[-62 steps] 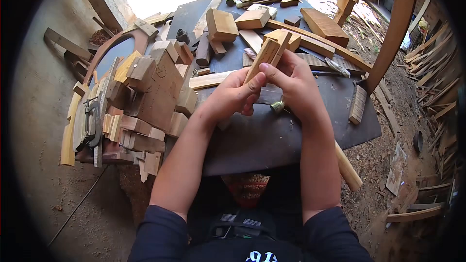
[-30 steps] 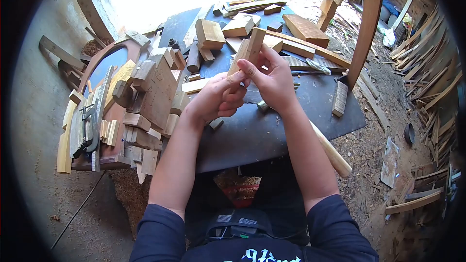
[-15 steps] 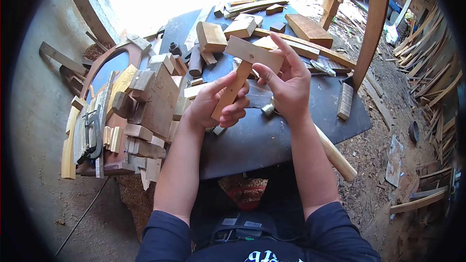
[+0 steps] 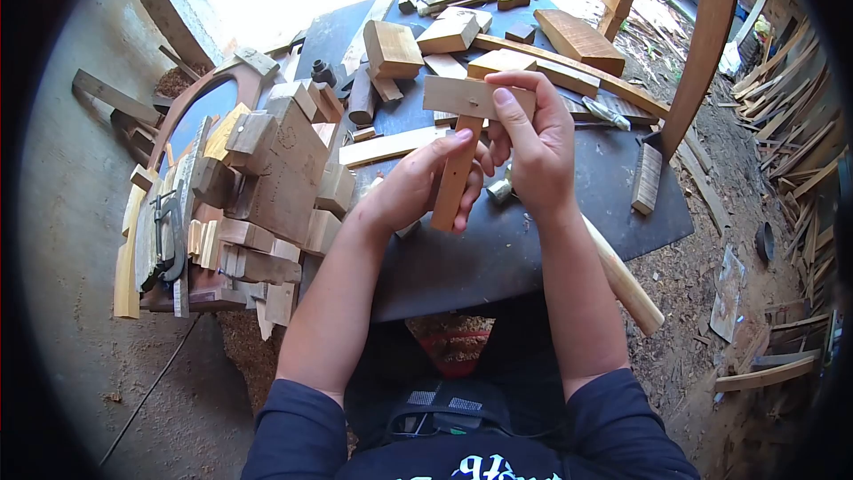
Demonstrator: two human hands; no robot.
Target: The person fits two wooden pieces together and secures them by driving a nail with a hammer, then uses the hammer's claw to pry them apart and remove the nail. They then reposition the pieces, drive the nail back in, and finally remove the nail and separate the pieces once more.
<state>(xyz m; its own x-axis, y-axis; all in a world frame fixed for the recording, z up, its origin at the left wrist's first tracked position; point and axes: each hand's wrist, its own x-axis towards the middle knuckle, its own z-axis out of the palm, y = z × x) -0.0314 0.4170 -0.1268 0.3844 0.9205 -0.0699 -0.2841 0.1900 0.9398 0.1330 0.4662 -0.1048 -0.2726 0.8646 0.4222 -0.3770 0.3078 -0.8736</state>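
while right hand [image 4: 533,147] hides crosspiece [image 4: 462,96] end | hammer [image 4: 613,276] head obscured

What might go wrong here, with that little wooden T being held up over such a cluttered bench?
The crosspiece is pinched only by the right hand while the left hand grips the stem; the joint may twist apart. If dropped, a piece could vanish among the wood offcuts. The hammer handle overhangs the bench edge and might get knocked off.

Both forearms raised and converging, left hand [image 4: 418,187] fingers curled, right hand [image 4: 533,147] grip closed, thumb forward
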